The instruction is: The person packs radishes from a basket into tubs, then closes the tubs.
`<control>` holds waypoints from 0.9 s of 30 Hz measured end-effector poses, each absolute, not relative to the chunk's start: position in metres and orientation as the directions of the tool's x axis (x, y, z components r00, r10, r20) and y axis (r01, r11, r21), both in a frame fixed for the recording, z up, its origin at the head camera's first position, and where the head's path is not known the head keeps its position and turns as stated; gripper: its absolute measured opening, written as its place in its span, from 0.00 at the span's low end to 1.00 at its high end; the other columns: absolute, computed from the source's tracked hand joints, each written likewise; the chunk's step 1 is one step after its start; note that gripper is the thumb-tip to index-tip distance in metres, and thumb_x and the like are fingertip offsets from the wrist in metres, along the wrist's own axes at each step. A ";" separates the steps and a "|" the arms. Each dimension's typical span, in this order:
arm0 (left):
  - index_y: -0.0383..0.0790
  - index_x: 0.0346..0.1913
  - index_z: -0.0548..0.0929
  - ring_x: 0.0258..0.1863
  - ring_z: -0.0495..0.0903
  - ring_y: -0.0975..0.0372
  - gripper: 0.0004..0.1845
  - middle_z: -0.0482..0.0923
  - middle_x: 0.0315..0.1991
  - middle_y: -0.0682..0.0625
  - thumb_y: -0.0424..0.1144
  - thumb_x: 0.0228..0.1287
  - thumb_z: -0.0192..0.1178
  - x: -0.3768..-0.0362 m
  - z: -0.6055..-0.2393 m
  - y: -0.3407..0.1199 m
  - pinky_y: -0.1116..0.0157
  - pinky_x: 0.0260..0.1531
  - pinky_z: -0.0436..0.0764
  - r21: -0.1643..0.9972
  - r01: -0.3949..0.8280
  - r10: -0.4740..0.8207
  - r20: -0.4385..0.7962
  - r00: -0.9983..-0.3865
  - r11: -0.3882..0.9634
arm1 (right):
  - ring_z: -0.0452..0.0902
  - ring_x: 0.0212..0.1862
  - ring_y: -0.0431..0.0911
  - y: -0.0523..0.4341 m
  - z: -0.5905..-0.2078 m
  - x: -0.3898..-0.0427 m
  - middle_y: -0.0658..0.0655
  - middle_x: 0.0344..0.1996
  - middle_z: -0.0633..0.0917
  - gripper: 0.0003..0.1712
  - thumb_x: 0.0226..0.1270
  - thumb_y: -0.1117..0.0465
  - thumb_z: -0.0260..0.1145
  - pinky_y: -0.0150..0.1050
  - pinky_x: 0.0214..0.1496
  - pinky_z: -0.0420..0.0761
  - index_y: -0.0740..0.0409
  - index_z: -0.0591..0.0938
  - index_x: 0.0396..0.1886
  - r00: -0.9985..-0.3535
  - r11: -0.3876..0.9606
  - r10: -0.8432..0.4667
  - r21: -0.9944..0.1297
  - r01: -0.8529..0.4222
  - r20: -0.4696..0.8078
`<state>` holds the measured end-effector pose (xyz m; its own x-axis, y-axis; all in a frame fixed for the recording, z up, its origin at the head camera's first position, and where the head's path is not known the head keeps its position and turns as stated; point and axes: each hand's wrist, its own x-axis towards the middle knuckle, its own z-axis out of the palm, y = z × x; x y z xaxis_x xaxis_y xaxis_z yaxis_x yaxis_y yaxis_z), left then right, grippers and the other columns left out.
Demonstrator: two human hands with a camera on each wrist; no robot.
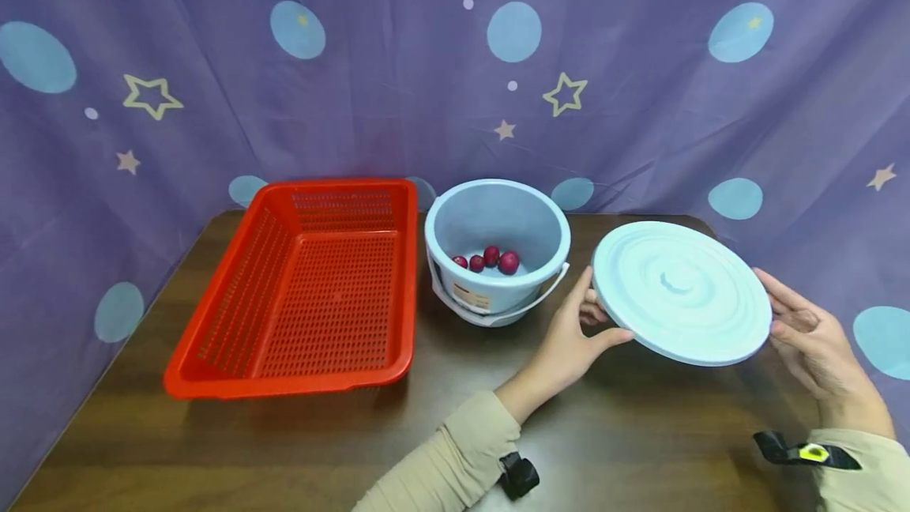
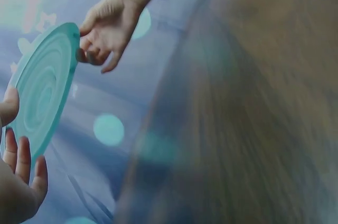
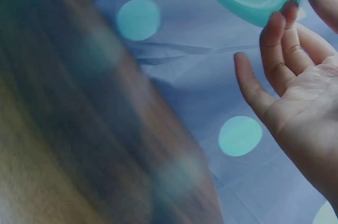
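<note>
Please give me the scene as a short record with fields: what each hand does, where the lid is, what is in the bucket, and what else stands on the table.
left hand: left hand grips the near-left edge of the lid, thumb on top
right hand: right hand touches the lid's right edge with nearly straight fingers
lid: light blue, round, held tilted above the table, off the bucket
bucket: light blue bucket, open, handle down, small red round fruits inside
basket: red basket, left of the bucket, nothing visible inside
background: purple cloth with stars and dots
</note>
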<state>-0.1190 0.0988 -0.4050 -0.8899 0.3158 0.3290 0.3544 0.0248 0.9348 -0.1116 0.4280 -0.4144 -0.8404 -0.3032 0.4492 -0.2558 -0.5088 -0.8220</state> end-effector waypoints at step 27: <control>0.44 0.79 0.50 0.48 0.74 0.59 0.50 0.72 0.51 0.51 0.37 0.61 0.71 -0.077 -0.345 0.011 0.61 0.54 0.74 0.925 0.378 0.211 0.375 -0.903 -0.024 | 0.79 0.58 0.50 0.323 -0.368 -0.114 0.68 0.58 0.79 0.30 0.69 0.77 0.57 0.34 0.55 0.78 0.79 0.62 0.69 -0.835 -0.586 -0.120 -0.717 -0.377 0.537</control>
